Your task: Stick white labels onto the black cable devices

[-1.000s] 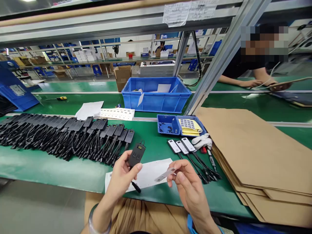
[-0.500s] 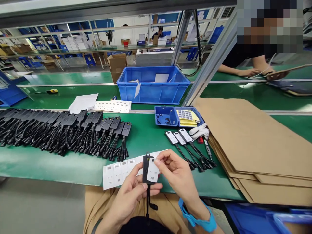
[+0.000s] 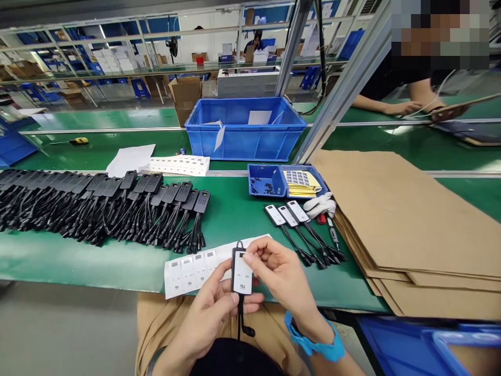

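Observation:
My left hand [image 3: 219, 300] is closed round a small black device [image 3: 234, 284] with a loop on top and a black cable hanging below. A white label sticker [image 3: 243, 277] lies over the device's front, its dark window near the top. With thumb and fingertips my right hand [image 3: 277, 269] pinches the sticker's upper right corner. Behind my hands a white sticker sheet [image 3: 183, 282] with several labels lies on the bench. Three devices with white labels [image 3: 287, 215] rest to the right, cables toward me. A long row of unlabelled black devices [image 3: 113, 188] covers the left side.
A blue bin [image 3: 245, 141] stands at the back. Before it sits a divided blue tray [image 3: 268, 183] with small black parts and yellow sticker sheets. White gloves [image 3: 319, 204] lie near a cardboard stack [image 3: 415, 219]. Another person's hand [image 3: 407, 108] is at the far right.
The white sticker has gone from being held tilted over the device to lying aligned on its front, covering the display area. The view has shifted slightly.

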Available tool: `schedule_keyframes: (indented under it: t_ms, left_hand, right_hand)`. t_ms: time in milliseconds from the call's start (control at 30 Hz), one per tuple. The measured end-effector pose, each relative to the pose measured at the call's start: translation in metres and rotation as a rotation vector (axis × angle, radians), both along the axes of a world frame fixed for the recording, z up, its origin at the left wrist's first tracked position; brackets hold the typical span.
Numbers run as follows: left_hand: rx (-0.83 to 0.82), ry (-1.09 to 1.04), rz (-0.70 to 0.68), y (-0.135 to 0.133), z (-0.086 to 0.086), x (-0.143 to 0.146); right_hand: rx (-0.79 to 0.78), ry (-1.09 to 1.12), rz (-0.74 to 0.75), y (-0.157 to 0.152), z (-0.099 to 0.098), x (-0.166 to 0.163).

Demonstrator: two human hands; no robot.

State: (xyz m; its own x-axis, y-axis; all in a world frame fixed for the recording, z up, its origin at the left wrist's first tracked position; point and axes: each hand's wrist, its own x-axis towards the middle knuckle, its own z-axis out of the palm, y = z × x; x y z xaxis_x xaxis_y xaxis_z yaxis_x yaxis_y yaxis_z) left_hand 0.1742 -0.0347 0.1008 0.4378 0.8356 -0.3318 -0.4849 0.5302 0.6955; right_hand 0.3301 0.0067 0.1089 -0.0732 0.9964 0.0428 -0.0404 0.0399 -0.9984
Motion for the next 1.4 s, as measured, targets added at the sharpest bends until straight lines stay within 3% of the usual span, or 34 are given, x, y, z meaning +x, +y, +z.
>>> schedule_keyframes:
  t_ms: [1067, 1400]
  left_hand:
    - [0.189, 0.165, -0.019, -0.007, -0.016, 0.004]
    - [0.179, 0.218, -0.014, -0.007, -0.011, 0.006]
  right_hand:
    - [0.0, -0.111, -0.097, -0.005, -0.005, -0.005]
    - [-0.014, -0.211, -0.121, -0.006, -0.006, -0.005]
